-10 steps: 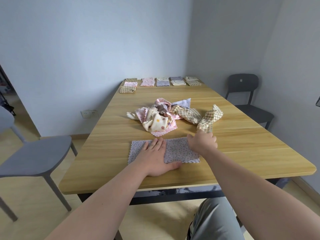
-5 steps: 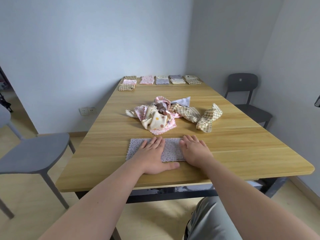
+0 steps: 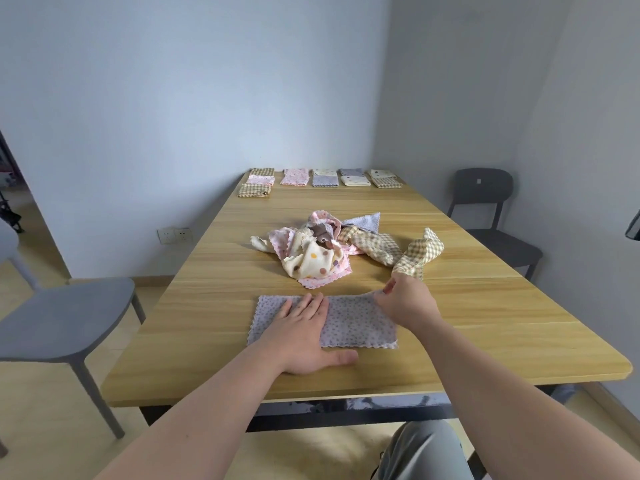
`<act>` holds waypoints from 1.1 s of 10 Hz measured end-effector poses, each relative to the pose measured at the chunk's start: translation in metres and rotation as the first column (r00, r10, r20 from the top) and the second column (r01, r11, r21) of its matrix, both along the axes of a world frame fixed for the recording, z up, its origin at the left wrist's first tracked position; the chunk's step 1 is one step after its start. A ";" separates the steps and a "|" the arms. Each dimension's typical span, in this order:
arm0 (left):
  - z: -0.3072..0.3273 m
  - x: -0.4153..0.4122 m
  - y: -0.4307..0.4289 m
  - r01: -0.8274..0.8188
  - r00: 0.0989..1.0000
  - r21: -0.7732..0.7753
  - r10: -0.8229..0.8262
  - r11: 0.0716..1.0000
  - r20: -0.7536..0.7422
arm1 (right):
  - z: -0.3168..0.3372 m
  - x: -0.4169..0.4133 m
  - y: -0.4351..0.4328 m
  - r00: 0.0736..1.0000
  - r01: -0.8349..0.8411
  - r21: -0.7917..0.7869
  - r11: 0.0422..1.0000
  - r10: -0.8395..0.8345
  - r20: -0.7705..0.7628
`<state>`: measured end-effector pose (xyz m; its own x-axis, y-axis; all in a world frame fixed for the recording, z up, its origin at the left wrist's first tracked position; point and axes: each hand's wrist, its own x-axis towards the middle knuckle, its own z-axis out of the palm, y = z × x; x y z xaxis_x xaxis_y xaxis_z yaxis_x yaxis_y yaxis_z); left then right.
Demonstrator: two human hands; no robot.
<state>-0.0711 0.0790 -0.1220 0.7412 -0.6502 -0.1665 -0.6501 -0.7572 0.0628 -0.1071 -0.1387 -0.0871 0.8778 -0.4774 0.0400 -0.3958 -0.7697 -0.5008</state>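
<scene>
The wooden table [image 3: 485, 323] bears a purple dotted cloth [image 3: 356, 323] near its front edge, long axis running left to right. Beyond it lies a crumpled cloth pile [image 3: 318, 252], well apart from folded cloths [image 3: 325, 177] at the far end. The left hand [image 3: 304, 334] presses flat on the dotted cloth; the right hand [image 3: 407, 303] pinches its far right corner.

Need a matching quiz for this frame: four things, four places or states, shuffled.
1. left hand
2. right hand
3. crumpled pile
4. folded cloths

A. far end of the table
B. pinches the far right corner of the dotted cloth
C. middle of the table
D. lies flat on the dotted cloth

Pairs: 1-D, 2-B, 3-C, 4-A
</scene>
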 end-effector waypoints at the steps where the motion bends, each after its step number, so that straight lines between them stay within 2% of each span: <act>1: 0.000 0.000 0.001 0.003 1.000 -0.008 -0.003 1.000 0.000 | 0.007 0.002 0.000 0.995 0.070 0.104 0.992 -0.063 -0.076; 2: 0.000 -0.001 0.001 0.003 1.000 -0.004 -0.003 1.000 -0.002 | 0.006 0.004 -0.001 0.989 0.108 0.135 0.985 -0.093 -0.115; 4: 0.002 -0.002 0.001 0.002 1.000 -0.005 -0.002 1.000 -0.005 | 0.008 0.002 0.002 0.995 0.082 0.456 0.886 -0.097 0.009; 6: 0.003 -0.003 0.000 0.000 1.000 -0.002 0.000 1.000 -0.005 | 0.011 -0.002 0.001 0.993 0.073 0.568 0.820 -0.113 0.036; 9: 0.003 -0.003 0.000 0.000 1.000 -0.005 0.000 1.000 -0.002 | 0.015 0.000 0.006 0.991 0.126 0.394 0.910 -0.095 -0.099; 11: 0.003 -0.003 0.001 -0.003 1.000 -0.008 0.003 1.000 -0.005 | 0.013 -0.001 0.006 0.987 0.142 0.336 0.931 -0.110 -0.115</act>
